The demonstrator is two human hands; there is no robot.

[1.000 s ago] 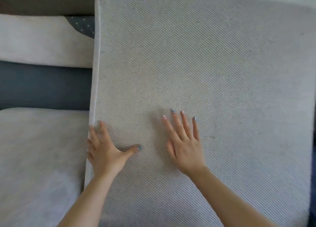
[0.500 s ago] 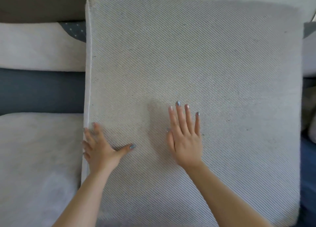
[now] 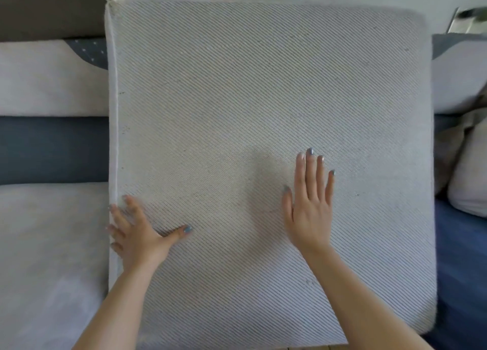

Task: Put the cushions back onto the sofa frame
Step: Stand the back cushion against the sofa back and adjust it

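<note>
While the grey cushion (image 3: 263, 99) lies on the sofa frame (image 3: 463, 270) beside another seat cushion (image 3: 47, 257), the right hand (image 3: 308, 210) presses it flat-fingered and the left hand (image 3: 139, 236) rests spread at its edge

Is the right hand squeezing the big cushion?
No, the right hand lies flat on the cushion with its fingers straight.

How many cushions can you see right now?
5: striped cushion under left hand and right hand; seat cushion lower left; left back cushion; right back cushion; pillow far right. Others may hide behind the striped one.
</note>
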